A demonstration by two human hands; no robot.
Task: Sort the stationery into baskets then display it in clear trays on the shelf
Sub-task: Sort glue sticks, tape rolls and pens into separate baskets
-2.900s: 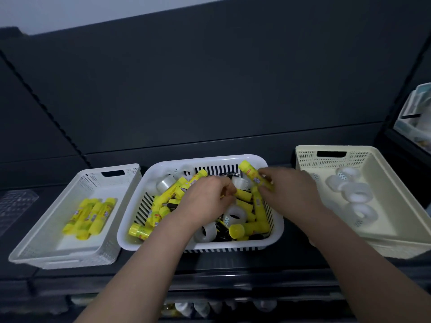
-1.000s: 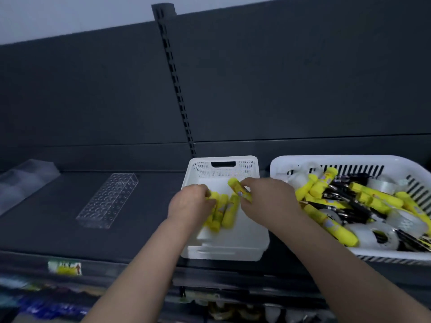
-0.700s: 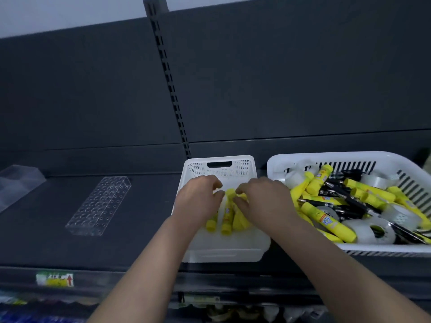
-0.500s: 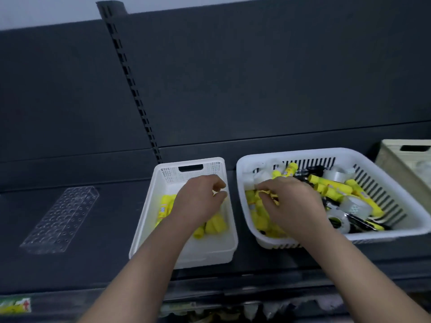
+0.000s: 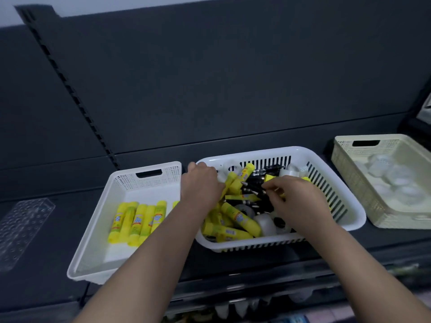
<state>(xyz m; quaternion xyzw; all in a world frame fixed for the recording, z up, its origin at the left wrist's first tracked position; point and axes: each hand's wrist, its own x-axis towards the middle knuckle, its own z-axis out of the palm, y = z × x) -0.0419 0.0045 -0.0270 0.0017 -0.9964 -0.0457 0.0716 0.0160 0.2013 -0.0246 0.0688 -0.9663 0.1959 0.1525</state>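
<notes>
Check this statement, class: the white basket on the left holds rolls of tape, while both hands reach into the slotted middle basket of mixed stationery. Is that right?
Not quite. The head view shows the white basket on the left holding yellow glue sticks, not tape; the tape rolls lie in the cream basket. Both the left hand and right hand do reach into the slotted middle basket.

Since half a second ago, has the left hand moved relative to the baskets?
Yes. The left hand has crossed rightward, from over the glue sticks in the left white basket to inside the middle basket, at its left rim.
</notes>
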